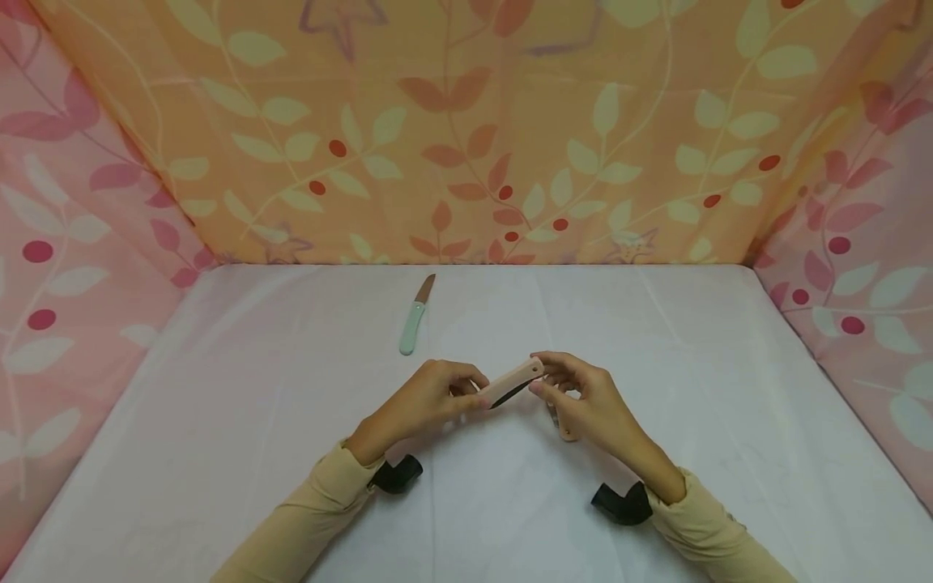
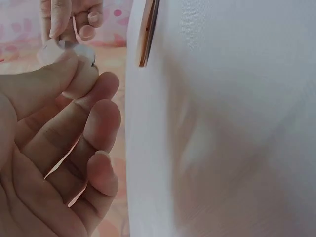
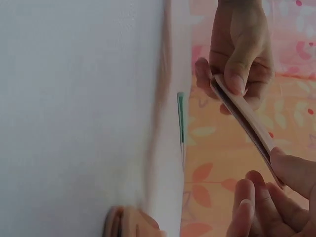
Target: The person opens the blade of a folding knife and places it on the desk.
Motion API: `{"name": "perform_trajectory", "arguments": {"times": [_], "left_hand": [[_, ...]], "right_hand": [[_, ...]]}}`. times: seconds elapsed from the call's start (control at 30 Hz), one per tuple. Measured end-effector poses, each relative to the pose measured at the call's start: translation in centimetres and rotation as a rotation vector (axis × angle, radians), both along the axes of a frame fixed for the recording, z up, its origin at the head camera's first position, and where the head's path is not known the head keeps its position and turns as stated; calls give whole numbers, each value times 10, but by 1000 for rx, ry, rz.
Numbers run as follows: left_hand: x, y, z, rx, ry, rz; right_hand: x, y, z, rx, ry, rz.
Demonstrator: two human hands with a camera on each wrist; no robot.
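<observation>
Nearest the head cam: two beige sleeves w/ black wrist mounts, forearms coming in over the white table (image 1: 291,453). Left hand (image 1: 426,401) & right hand (image 1: 583,401) meet above the cloth, both on one pink folding knife (image 1: 513,382). Left thumb + fingertips pinch the lower end, where a dark edge shows along the underside; right fingertips pinch the upper end. Knife hangs between the two grips, tilted up toward the right hand, clear of the table.

Right wrist cam: the pink knife (image 3: 244,116) runs diagonally, left thumb pressed on its top end, right fingers (image 3: 291,173) closed on the bottom end. Left wrist cam: the left hand (image 2: 59,148) has its spare fingers loosely curled, thumb & forefinger pinching the pale end; blurry, can't tell more.

Just below the right hand, partly hidden by it, a small pinkish piece (image 1: 564,429) lies on the cloth; can't tell what. Well beyond the left grip, toward the back wall, a mint-handled knife (image 1: 415,317) lies flat, blade pointing away. Leaf-print curtains (image 1: 466,129) on three sides.
</observation>
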State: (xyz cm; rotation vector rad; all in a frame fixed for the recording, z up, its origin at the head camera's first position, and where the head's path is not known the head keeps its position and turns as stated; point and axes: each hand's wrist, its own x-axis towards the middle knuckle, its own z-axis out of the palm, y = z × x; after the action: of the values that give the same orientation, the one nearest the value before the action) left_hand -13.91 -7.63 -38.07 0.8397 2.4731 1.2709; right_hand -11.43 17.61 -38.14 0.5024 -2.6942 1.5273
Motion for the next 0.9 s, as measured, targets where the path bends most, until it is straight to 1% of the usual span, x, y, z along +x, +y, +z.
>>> {"name": "perform_trajectory", "arguments": {"times": [0.13, 0.2, 0.27, 0.33, 0.43, 0.6, 0.9], "left_hand": [[1, 1, 0, 34, -24, 9], [1, 2, 0, 47, -36, 8], [2, 2, -1, 56, -41, 11], [2, 3, -1, 62, -52, 19], [4, 5, -1, 73, -84, 36], [8, 9, -2, 90, -146, 45], [11, 14, -6, 99, -188, 37]], "right_hand": [[2, -3, -2, -47, -150, 22], [2, -4, -4, -43, -180, 29], [2, -5, -5, -28, -181, 34], [3, -6, -6, -18, -162, 38], [4, -9, -8, -29, -144, 61], [6, -14, -11, -55, -157, 101], [8, -14, -12, -53, -163, 85]]}}
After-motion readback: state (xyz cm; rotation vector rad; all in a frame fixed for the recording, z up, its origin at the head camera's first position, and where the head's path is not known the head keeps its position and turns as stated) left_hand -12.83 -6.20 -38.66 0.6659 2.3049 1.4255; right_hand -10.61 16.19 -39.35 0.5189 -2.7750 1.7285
